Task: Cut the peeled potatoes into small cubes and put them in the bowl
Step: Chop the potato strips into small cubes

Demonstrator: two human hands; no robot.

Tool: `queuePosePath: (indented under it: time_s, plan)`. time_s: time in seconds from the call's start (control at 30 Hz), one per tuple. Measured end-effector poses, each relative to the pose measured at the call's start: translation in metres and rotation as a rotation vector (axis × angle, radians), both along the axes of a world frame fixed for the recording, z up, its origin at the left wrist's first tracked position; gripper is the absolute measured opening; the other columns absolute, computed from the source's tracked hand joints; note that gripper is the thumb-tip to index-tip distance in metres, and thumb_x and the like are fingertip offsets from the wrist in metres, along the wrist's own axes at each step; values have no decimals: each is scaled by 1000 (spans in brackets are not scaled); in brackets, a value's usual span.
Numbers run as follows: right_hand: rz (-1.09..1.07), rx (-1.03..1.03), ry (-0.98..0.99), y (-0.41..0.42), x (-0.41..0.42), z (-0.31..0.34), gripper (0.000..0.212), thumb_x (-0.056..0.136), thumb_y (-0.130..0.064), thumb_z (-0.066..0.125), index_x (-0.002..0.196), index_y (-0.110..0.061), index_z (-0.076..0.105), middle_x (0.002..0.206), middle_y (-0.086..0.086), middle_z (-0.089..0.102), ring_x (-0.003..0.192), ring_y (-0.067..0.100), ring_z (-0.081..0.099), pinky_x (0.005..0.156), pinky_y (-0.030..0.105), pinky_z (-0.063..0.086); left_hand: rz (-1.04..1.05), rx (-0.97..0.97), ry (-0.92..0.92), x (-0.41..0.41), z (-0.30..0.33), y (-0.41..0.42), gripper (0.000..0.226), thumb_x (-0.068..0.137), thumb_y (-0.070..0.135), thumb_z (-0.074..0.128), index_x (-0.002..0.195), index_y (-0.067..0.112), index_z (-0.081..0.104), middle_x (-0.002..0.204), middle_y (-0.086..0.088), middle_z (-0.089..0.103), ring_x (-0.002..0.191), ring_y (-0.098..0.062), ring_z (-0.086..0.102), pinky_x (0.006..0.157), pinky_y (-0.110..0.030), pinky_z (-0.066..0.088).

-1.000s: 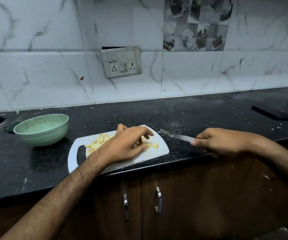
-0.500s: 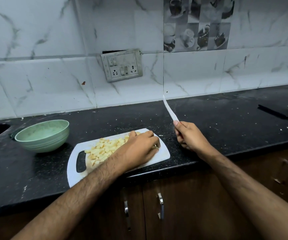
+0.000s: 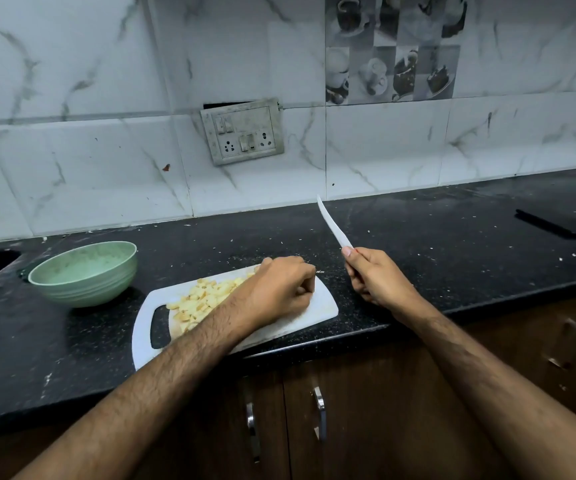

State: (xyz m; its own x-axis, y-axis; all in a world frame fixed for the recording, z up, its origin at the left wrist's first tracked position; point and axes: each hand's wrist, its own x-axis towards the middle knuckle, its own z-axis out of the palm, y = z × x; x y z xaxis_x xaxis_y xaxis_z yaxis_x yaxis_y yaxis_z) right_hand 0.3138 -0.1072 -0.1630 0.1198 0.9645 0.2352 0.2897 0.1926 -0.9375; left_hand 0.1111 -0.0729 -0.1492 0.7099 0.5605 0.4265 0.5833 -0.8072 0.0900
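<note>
Yellow potato cubes [image 3: 203,299] on board, just left of curled left hand [image 3: 279,292].

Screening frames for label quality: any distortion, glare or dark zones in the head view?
Head view: wide-angle bending curves the countertop edge and tile lines; light is dim and uneven, cabinet fronts near-black; soft sheen on the wall tiles, no hard glare; knife blade reads washed-out white; potato cubes and green bowl stay sharp enough.
</note>
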Motion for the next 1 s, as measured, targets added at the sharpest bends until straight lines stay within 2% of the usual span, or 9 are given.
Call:
queuePosePath:
  time_s: [0.17, 0.27, 0.33, 0.4, 0.5, 0.6, 0.73, 0.87, 1.0]
  plan:
    - [5, -2, -10, 0, 1, -1, 41, 103, -40, 45, 75, -12, 46, 49, -2, 33, 38, 9, 25, 37, 19, 21, 31, -19, -168, -42, 24, 11, 10, 84, 7, 72, 81, 16, 69, 81, 7, 65, 72, -4, 61, 67, -21, 49]
    - [5, -1, -7, 0, 0, -1, 41, 104, -39, 45, 74, -11, 45, 48, -2, 31, 38, 9, 24, 37, 18, 20, 117, -96, -191, -67, 22, 19, 14, 87, 13, 72, 86, 26, 68, 87, 14, 67, 81, 2, 62, 74, -27, 52]
    - [9, 1, 0, 0, 0, -1, 41, 104, -38, 45, 73, -11, 45, 48, -3, 30, 39, 9, 23, 37, 18, 19, 176, -126, -177, -75, 16, 23, 15, 86, 22, 75, 88, 34, 67, 87, 21, 68, 83, 4, 62, 83, -38, 51]
    - [13, 2, -5, 1, -1, -1, 41, 104, -38, 45, 73, -11, 45, 48, -3, 30, 39, 9, 24, 37, 18, 19, 203, -123, -199, -77, 12, 23, 12, 86, 33, 77, 90, 38, 66, 84, 24, 69, 83, 6, 63, 91, -43, 46]
    - [12, 4, -19, 1, 0, -1, 41, 104, -39, 45, 74, -11, 45, 48, -4, 31, 39, 9, 25, 37, 18, 20, 252, -20, -224, -71, 12, 20, 5, 95, 39, 66, 93, 36, 68, 80, 23, 69, 84, 6, 60, 95, -40, 32]
    - [13, 7, -31, 0, 0, -2, 41, 104, -40, 45, 74, -11, 46, 48, -5, 32, 38, 8, 26, 37, 19, 21, 243, 105, -183, -59, 13, 16, 12, 100, 39, 58, 96, 33, 68, 87, 21, 66, 91, 0, 54, 90, -40, 29]
    - [11, 4, -67, 2, 0, -2, 41, 104, -40, 45, 74, -11, 47, 49, -6, 36, 39, 8, 30, 37, 19, 24, 243, 98, -40, -34, 8, 13, 11, 98, 40, 58, 104, 33, 65, 99, 18, 66, 101, -6, 53, 93, -42, 28]
    - [10, -59, -107, 2, 2, 4, 43, 103, -42, 44, 73, -11, 49, 47, -3, 39, 39, 10, 32, 38, 20, 26, 298, 100, 36, -18, -2, 16, 18, 95, 42, 61, 111, 33, 62, 99, 18, 69, 105, -10, 52, 90, -42, 25]
    - [-26, -160, -379, -13, 6, 18, 48, 102, -47, 43, 71, -13, 57, 46, -4, 50, 42, 14, 43, 47, 26, 36, 337, 82, 26, -14, -4, 21, 21, 92, 35, 63, 112, 33, 62, 93, 17, 70, 105, -11, 53, 88, -42, 24]
